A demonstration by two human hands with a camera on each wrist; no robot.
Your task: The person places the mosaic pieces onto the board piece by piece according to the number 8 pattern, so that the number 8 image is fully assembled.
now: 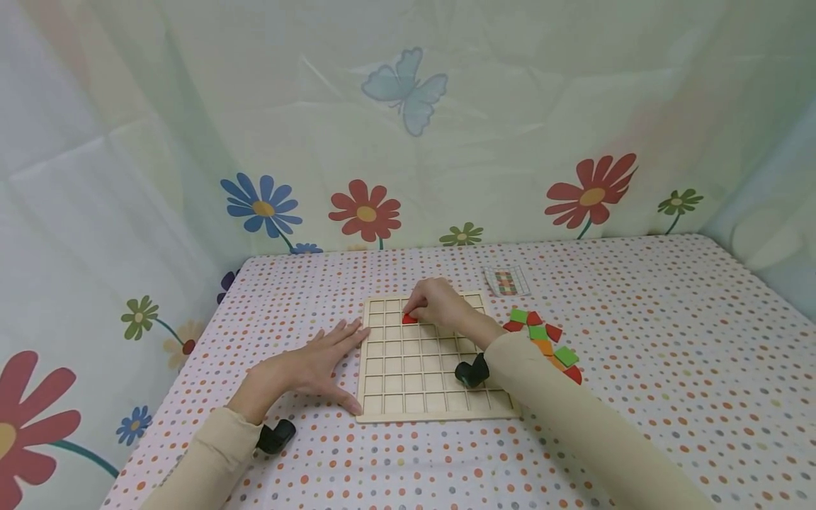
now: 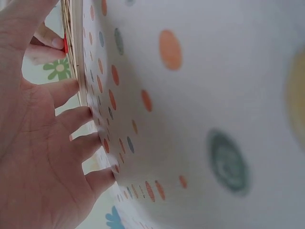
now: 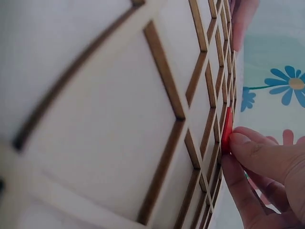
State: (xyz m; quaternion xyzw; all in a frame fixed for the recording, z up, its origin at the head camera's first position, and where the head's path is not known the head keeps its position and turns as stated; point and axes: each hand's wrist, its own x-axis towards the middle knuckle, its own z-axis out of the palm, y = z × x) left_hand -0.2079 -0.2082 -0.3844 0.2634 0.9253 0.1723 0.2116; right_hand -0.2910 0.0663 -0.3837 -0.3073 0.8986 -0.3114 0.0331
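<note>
A wooden grid board [image 1: 393, 383] with raised square cells lies on the dotted cloth. My right hand [image 1: 440, 303] pinches a red tile [image 1: 409, 319] between thumb and fingers at a cell in the board's upper part. In the right wrist view the red tile [image 3: 227, 131] stands out against the grid, touching or nearly touching it. My left hand [image 1: 319, 365] is spread beside the board, its fingertips and thumb at the left edge. From the left wrist the fingers [image 2: 78, 119] look straight and hold nothing.
Several loose tiles, green [image 1: 566, 356], red [image 1: 573, 374] and orange [image 1: 544, 347], lie right of the board, partly behind the right forearm. A small printed pattern card [image 1: 506, 281] is beyond the board. A flowered curtain [image 1: 510, 142] hangs along the table's back edge.
</note>
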